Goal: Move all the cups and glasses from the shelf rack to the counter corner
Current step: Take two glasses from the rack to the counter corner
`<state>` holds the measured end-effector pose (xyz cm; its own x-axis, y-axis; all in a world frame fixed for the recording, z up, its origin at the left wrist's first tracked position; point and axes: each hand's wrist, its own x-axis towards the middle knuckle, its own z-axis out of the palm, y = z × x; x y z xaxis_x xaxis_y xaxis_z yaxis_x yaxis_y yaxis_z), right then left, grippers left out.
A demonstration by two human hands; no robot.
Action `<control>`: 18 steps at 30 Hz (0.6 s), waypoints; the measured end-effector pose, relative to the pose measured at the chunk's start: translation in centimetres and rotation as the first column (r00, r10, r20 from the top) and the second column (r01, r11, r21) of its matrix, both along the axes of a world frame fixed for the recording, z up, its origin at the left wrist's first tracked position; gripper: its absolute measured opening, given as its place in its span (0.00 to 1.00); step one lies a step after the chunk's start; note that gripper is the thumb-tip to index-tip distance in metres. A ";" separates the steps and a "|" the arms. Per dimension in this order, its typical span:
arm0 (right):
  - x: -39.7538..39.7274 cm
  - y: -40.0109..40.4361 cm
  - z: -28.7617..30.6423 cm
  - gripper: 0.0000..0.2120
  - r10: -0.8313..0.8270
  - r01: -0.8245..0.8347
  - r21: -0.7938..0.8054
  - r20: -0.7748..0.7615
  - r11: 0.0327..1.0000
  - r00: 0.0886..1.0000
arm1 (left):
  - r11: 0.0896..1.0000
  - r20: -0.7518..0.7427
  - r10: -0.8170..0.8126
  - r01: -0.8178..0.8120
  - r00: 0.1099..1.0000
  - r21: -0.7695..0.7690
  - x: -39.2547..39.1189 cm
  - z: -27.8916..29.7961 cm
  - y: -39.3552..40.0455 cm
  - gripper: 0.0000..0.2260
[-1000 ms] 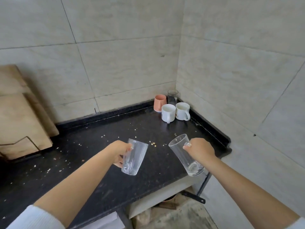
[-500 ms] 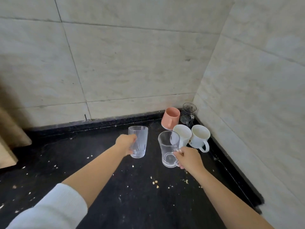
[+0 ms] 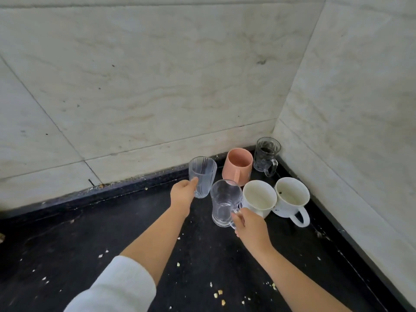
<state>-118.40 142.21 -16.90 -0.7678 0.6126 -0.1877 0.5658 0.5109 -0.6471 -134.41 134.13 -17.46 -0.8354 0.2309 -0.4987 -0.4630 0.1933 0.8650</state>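
no readable text, labels, brands or numbers on any cup, glass, wall or counter

The right hand [image 3: 251, 226] covers the handle of the clear glass mug [image 3: 224, 202]; the left hand [image 3: 183, 195] hides the ribbed glass's [image 3: 202, 175] near side. Both forearms are cut off at the frame's bottom edge.

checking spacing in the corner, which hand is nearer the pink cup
Left. The left hand, holding the ribbed glass, sits just left of the pink cup. The right hand, gripping the clear mug, is farther in front.
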 end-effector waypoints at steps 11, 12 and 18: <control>-2.1 1.6 -2.3 0.11 -0.035 0.032 -0.074 -0.046 0.997 0.998 | 0.991 -0.052 -0.023 0.029 0.998 0.127 -2.1 -3.9 3.1 0.11; -2.2 1.8 -2.2 0.11 -0.032 0.030 -0.073 -0.033 0.997 0.999 | 0.990 -0.039 -0.021 0.027 0.999 0.142 -2.1 -4.0 3.4 0.11; -2.5 2.0 -2.4 0.12 0.070 -0.077 0.110 0.064 0.991 0.996 | 0.993 -0.078 -0.118 0.118 0.990 -0.001 -2.7 -5.0 4.1 0.12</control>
<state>-120.94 144.20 -19.30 -0.8010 0.5747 -0.1674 0.5598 0.6202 -0.5495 -137.15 138.24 -22.42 -0.8386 0.3314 -0.4324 -0.3684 0.2397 0.8982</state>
